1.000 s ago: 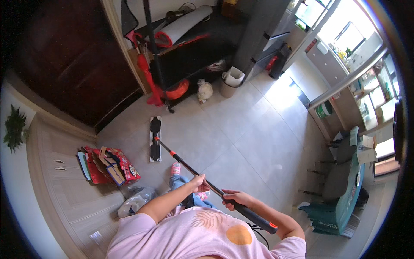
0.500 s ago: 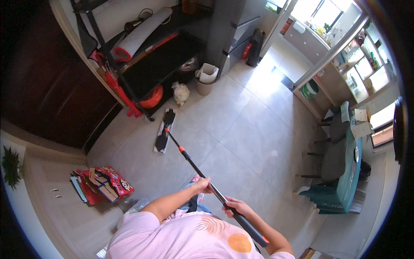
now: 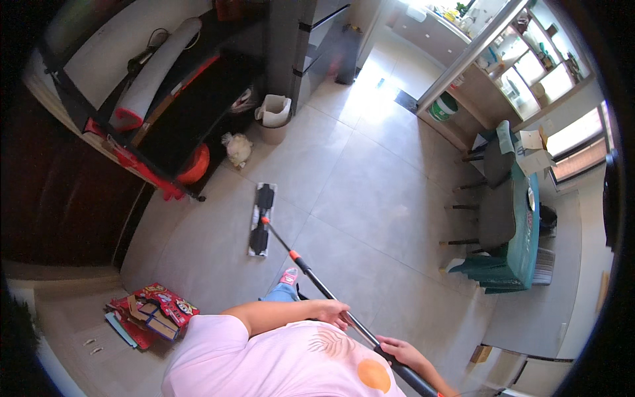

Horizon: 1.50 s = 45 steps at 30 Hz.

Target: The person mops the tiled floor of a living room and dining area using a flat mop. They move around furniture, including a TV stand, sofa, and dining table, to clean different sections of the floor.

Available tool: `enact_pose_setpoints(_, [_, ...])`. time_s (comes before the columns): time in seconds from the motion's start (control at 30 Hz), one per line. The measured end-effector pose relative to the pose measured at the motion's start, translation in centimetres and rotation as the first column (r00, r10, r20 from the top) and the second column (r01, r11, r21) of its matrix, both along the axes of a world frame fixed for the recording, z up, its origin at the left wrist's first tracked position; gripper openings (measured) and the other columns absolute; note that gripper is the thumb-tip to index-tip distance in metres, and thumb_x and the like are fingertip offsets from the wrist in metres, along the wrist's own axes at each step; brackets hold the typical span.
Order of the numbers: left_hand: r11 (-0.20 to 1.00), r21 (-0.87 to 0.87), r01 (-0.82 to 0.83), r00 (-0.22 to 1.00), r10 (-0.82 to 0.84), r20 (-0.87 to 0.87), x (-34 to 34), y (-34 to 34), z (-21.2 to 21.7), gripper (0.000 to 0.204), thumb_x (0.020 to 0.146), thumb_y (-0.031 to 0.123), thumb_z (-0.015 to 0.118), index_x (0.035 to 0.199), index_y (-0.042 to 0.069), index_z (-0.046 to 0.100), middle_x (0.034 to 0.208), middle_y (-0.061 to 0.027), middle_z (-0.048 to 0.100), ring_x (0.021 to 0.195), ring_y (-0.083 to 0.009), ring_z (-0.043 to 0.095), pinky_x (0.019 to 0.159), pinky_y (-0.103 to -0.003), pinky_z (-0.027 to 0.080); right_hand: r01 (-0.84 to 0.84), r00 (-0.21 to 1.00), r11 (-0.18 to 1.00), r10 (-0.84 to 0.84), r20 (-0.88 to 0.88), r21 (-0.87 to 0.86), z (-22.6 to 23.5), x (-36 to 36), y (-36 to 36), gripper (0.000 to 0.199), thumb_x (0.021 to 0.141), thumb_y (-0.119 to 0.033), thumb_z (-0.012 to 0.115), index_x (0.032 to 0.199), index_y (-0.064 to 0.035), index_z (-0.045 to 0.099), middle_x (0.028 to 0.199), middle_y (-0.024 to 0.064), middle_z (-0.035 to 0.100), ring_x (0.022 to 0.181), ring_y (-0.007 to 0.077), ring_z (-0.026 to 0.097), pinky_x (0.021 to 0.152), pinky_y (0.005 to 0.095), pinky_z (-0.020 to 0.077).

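A flat floor mop (image 3: pixel 315 278) with a black and orange pole slants from my body to the grey tiles. Its rectangular head, black with a pale pad edge, lies flat on the floor left of centre. My left hand (image 3: pixel 333 313) is wrapped round the middle of the pole. Lower down, near the thick black grip, my right hand (image 3: pixel 401 351) is closed on the same pole. Just ahead of my left arm, one foot in a pink shoe (image 3: pixel 288 276) shows below a blue trouser leg.
At the left stands a black shelf rack (image 3: pixel 172 119) with a rolled mat on it. Beside it are a knotted plastic bag (image 3: pixel 237 149) and a waste bin (image 3: pixel 272 131). Flattened cardboard boxes (image 3: pixel 153 312) lie lower left. Chairs (image 3: pixel 495 210) and a cloth-covered table (image 3: pixel 526 245) line the right.
The mop head has come closer to me and turned straighter. Both hands have shifted right and down with the pole. The whole view has swung, moving the room leftward.
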<state>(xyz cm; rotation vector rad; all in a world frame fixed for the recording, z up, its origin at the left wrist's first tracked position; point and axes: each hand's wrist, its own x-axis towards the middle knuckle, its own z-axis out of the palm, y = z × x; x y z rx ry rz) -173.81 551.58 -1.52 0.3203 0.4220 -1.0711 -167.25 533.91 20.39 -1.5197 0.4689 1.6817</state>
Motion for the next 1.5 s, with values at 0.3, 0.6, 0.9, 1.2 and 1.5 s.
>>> enact_pose_setpoints(0.3, [0.866,0.422,-0.267,0.959,0.281,0.031,6.0,6.6,-8.1,0.042,0.08,0.029,0.029,0.07,-0.006,0.051,0.064,-0.0175,0.055,0.046,-0.0189,0.048,0.055,-0.032,0.047,0.207,0.977,0.957,-0.211,-0.003,0.201,-9.8,2.5,6.9,0.04,0.081,-0.011,0.043,0.119,-0.0062,0.03,0.079,0.0132,0.053,0.051,0.0123,0.046,0.042,0.0222,0.039])
enact_pose_setpoints(0.6, [0.97,0.227,0.087,0.994,-0.099,0.043,11.8,-0.3,-2.8,0.036,0.08,0.03,0.035,0.086,-0.003,0.048,0.079,-0.0153,0.056,0.046,-0.0153,0.046,0.05,-0.028,0.044,0.372,0.927,0.921,-0.374,-0.006,0.116,-6.9,5.2,-3.0,0.039,0.082,-0.012,0.042,0.119,-0.0049,0.029,0.081,0.0154,0.052,0.052,0.0132,0.046,0.041,0.0215,0.0387])
enact_pose_setpoints(0.9, [0.955,0.292,-0.059,0.993,0.027,0.112,20.6,-9.8,-1.1,0.041,0.082,0.033,0.035,0.077,-0.004,0.053,0.071,-0.0121,0.057,0.045,-0.0132,0.047,0.053,-0.03,0.048,0.287,0.94,0.958,-0.287,0.184,0.028,-2.6,13.7,-8.8,0.04,0.076,-0.004,0.05,0.114,-0.0016,0.037,0.072,0.0137,0.052,0.048,0.0137,0.047,0.04,0.0224,0.0386])
enact_pose_setpoints(1.2, [0.837,0.436,-0.331,0.941,0.33,0.08,30.9,-0.1,-1.0,0.038,0.081,0.029,0.034,0.067,-0.001,0.05,0.059,-0.0111,0.054,0.039,-0.0134,0.044,0.048,-0.028,0.048,0.19,0.96,0.965,-0.221,0.172,0.182,-4.7,26.2,0.3,0.042,0.076,-0.008,0.052,0.114,0.0003,0.037,0.071,0.0127,0.053,0.049,0.0125,0.047,0.042,0.0225,0.0399])
enact_pose_setpoints(1.5, [0.782,0.301,-0.546,0.834,0.54,0.112,40.1,11.8,1.0,0.037,0.082,0.028,0.033,0.066,0.0,0.051,0.064,-0.0115,0.055,0.058,-0.0183,0.053,0.06,-0.029,0.047,-0.349,0.879,0.936,0.312,0.36,0.042,0.0,40.1,14.5,0.04,0.078,-0.013,0.051,0.115,-0.0009,0.039,0.067,0.0065,0.052,0.05,0.0083,0.047,0.044,0.0207,0.0417])
